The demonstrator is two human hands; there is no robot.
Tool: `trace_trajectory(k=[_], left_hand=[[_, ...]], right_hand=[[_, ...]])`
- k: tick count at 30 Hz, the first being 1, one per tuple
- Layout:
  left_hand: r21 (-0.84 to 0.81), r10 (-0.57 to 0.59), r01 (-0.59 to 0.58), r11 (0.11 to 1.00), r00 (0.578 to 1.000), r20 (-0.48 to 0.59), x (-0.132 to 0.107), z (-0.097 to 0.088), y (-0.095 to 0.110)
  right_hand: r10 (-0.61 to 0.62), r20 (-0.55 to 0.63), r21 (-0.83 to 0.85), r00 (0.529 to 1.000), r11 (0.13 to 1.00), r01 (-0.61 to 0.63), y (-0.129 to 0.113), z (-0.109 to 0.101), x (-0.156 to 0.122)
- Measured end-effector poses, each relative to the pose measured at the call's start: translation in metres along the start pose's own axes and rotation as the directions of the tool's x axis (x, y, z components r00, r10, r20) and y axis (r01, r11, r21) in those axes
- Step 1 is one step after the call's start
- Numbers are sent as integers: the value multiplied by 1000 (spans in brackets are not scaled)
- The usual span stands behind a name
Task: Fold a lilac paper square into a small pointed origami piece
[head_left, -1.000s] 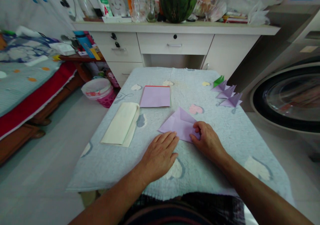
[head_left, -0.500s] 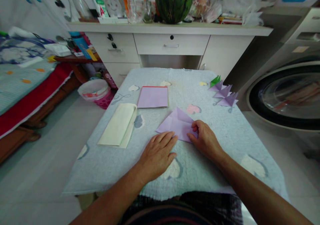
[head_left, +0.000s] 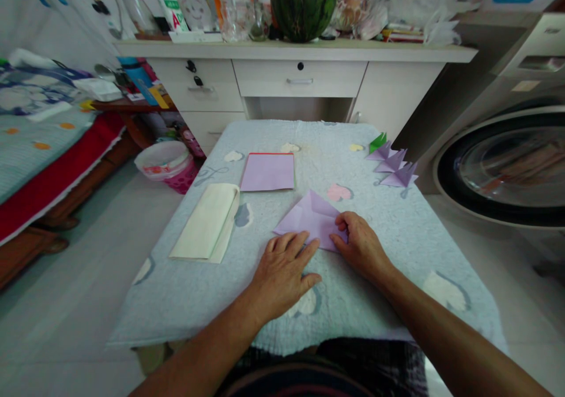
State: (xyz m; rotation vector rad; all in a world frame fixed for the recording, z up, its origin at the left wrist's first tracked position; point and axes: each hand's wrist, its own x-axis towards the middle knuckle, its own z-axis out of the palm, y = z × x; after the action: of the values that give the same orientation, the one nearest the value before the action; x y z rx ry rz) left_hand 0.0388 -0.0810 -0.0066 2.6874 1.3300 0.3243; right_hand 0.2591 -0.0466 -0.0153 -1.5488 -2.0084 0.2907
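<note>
A lilac sheet of origami paper (head_left: 309,215), folded into a triangle, lies on the cloth-covered table (head_left: 185,303) with its peak pointing away from me. My left hand (head_left: 285,267) rests flat on its near left edge, fingers stretched and thumb apart. At the right corner, my right hand (head_left: 359,241) pinches the paper between thumb and curled fingers. Beyond my left hand is a stack of square origami paper (head_left: 267,172), lilac on top with a red edge showing. Left of that lies a folded pale-yellow paper (head_left: 205,223).
Folded lilac paper pieces (head_left: 399,173) and a green one (head_left: 378,142) stand in a row at the table's far right. Behind is a white cabinet (head_left: 304,79) bearing a cut watermelon (head_left: 304,14). A washing machine (head_left: 507,91) stands right, a pink bin (head_left: 176,170) left.
The thumb of my left hand has spread away from the fingers, and its fingers have opened a little wider. My right hand keeps its pinch. The whole view has shifted slightly.
</note>
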Motion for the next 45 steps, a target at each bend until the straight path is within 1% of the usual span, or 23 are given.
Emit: trace_trajectory(k=[10,13,15,17,20,22,26,33,37,41,45], left_hand=[[-14,-2,2,1000,1000,16,0,1,0],[-16,1,-1,1000,1000,16,0,0,-1],[-16,0,0,1000,1000,15,0,1,-1],[-19,-3,4,1000,1000,18,0,1,-1],[-24,-3,4,1000,1000,29,1,0,0],[-25,-3,4,1000,999,32,1,0,1],[-29,-1,1,1000,1000,29,1,-1,1],[-42,-11,11,999,1000,5,-2,1,-2],[-21,-2,2,1000,1000,4,-9,1,-8],[3,13,-13,1000,1000,3,-15,-1,-15],[22,5,-5,1000,1000,7,-19,-1,-18]], right_hand=[[24,18,-6,1000,1000,-24,0,0,-1],[-3,6,-11,1000,1000,3,-2,-1,-1],[-66,-8,-41,998,997,66,-4,-2,-1],[-165,-17,-63,986,984,164,-7,-3,-2],[-336,8,0,942,942,336,-13,-5,-4],[-396,44,51,917,918,394,-16,-5,-5],[-393,120,52,912,920,389,-17,-2,-6],[-395,199,-11,897,914,406,-18,1,-4],[-399,239,-45,885,906,421,-18,2,-4],[-394,289,-120,872,889,442,-22,1,-4],[-390,342,-190,855,863,469,-26,-1,-4]])
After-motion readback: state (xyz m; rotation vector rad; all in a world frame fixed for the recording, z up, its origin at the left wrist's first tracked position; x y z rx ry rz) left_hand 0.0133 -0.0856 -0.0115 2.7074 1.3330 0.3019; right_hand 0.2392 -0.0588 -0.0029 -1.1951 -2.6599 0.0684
